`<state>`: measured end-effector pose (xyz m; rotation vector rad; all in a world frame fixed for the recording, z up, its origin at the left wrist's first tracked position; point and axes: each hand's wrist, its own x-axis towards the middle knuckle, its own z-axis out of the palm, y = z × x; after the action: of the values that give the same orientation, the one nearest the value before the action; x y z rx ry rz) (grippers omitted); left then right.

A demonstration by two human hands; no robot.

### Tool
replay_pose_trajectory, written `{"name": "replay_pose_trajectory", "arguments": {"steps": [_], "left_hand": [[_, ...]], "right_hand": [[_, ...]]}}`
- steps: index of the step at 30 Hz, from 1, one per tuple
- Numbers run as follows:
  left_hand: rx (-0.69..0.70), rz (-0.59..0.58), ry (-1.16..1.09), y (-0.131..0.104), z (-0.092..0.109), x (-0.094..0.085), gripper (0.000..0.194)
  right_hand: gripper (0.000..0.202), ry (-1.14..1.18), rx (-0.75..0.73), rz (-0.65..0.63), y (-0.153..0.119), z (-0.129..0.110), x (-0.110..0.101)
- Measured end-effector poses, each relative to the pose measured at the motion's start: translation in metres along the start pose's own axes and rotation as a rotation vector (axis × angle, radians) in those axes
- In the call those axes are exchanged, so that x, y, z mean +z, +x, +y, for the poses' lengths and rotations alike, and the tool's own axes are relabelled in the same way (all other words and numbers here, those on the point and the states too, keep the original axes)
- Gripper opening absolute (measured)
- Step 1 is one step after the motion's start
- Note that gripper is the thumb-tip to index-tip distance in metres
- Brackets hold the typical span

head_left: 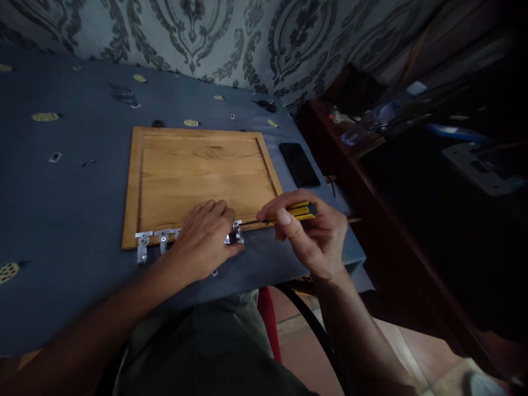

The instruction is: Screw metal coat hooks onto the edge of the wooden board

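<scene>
A framed wooden panel (202, 170) lies flat on the bluish cloth. Along its near edge sit several metal cabinet hinges (142, 245), some hidden behind my left hand. My left hand (210, 236) is closed over this edge, fingers on the panel and thumb below, pinching the rightmost hinge (238, 231). In my right hand (315, 236) is a yellow-and-black screwdriver (303, 211), held nearly level. Its shaft points left along the panel's edge, with the tip at the rightmost hinge. Whether the tip sits in a screw is too small to tell.
A black phone (300, 165) lies right of the panel. Keys (266, 104) lie near the patterned wall, and small dark screws (89, 163) to the left. On the dark red furniture at right are a clear plastic bottle (383, 113) and a pale metal plate (480, 168).
</scene>
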<state>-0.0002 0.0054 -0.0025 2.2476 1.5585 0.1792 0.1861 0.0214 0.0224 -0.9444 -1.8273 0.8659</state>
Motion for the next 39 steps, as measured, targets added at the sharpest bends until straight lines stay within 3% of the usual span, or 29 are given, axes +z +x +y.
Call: {"name": "replay_pose_trajectory", "arguments": {"steps": [16,25,39], "left_hand": [[0.025,0.079,-0.01,-0.001,-0.004,0.009,0.029],[0.044,0.096,-0.015,-0.002,-0.005,0.01,0.028],[0.039,0.079,-0.028,0.0,-0.005,0.01,0.033]], "right_hand": [[0.02,-0.072,0.001,-0.037,0.007,0.0,0.003],[0.022,-0.088,-0.077,-0.315,0.02,0.0,-0.008],[0.03,-0.022,-0.032,-0.408,0.037,0.001,-0.013]]}}
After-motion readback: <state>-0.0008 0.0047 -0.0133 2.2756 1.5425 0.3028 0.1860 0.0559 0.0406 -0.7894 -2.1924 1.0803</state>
